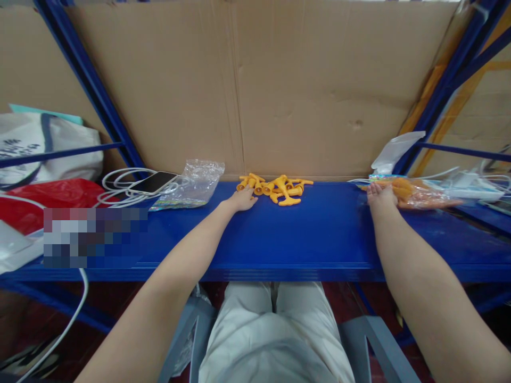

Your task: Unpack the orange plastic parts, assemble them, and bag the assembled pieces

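Note:
Several yellow plastic pieces (282, 186), some T-shaped and some with round cup-like ends, lie in a loose group at the back of the blue tabletop (303, 234). My left hand (241, 199) is at the left end of this group, its fingers reaching to the nearest pieces and its thumb apart. Far to the right, a clear plastic bag (423, 198) with orange contents lies flat. My right hand (382, 196) rests at the bag's left end with its fingers stretched out; the fingertips' exact contact is hard to see.
An empty-looking clear bag (195, 183), a phone (155, 183) and coiled white cable (115, 186) lie left. Beyond them are a red bag (59, 194) and a white cloth bag (72, 146). Cardboard (287, 90) walls the back; blue posts (90, 80) frame it.

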`<move>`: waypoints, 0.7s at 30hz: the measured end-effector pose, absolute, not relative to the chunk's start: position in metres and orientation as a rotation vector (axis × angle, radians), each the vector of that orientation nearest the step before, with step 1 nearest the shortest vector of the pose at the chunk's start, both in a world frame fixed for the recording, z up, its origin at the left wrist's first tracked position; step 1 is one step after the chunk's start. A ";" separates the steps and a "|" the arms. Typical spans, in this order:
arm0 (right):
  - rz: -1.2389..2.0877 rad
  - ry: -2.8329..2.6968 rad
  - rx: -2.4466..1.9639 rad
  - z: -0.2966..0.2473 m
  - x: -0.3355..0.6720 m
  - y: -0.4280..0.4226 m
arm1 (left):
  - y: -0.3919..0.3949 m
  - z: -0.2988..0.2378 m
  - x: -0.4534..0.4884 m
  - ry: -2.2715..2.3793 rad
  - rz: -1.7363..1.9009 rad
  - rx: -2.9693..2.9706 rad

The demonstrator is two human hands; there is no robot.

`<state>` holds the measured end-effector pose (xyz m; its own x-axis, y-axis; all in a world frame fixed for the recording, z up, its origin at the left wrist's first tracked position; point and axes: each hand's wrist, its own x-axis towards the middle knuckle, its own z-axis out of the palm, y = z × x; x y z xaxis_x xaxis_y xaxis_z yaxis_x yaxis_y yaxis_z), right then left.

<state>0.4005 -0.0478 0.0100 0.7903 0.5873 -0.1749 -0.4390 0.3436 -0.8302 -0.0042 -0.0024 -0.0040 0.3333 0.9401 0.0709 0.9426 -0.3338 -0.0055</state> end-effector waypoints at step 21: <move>0.459 -0.203 -0.993 0.046 0.353 -0.042 | -0.002 -0.004 -0.005 -1.778 -0.092 -2.526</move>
<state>0.3529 -0.0416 0.0459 0.8867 0.4604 -0.0418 -0.2791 0.4612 -0.8423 -0.0047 -0.0022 -0.0044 0.3364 0.9385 0.0783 0.9415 -0.3369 -0.0077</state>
